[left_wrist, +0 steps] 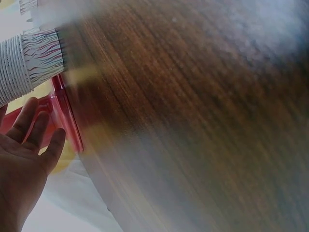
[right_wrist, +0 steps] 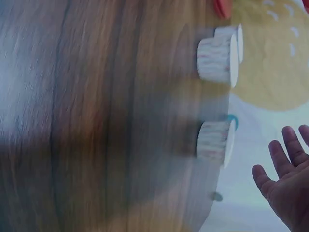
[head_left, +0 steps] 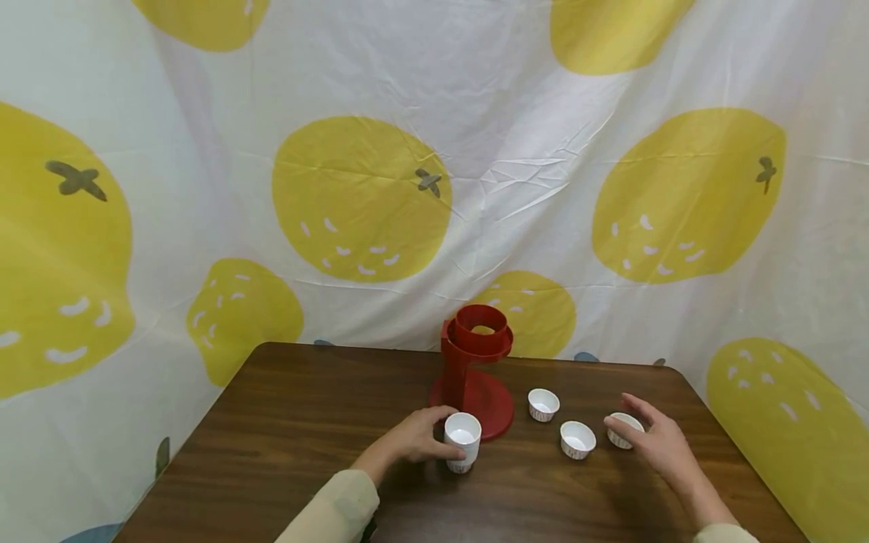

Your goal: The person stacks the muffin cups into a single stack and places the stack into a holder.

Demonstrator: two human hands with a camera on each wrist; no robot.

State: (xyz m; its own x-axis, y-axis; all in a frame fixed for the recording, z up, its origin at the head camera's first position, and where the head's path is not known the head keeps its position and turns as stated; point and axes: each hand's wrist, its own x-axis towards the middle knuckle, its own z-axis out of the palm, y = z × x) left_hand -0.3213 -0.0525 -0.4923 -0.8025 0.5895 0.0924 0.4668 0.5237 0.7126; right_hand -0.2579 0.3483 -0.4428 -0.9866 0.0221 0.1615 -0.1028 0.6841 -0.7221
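Observation:
My left hand (head_left: pixel 421 437) holds the side of an upright stack of nested white paper baking cups (head_left: pixel 463 430), thumb in front and index finger behind. In the left wrist view, the other fingers (left_wrist: pixel 41 133) of this hand spread loosely below the stack (left_wrist: pixel 14 67), which has ridged rims and a streaked pattern; the thumb is hidden. My right hand (head_left: pixel 655 437) hovers by a single baking cup (head_left: pixel 626 430), fingers apart. The right wrist view shows a gap between the hand (right_wrist: pixel 289 181) and the nearest cup (right_wrist: pixel 215 142). Two more cups (head_left: pixel 577 440) (head_left: pixel 543 405) stand to its left.
Behind the stack stands a red stand (head_left: pixel 468 369) with a round base and a ring-shaped holder on top. All of it is on a brown wood-grain table (head_left: pixel 305 422). A white cloth with yellow lemons (head_left: pixel 363 200) hangs behind the table and along its sides.

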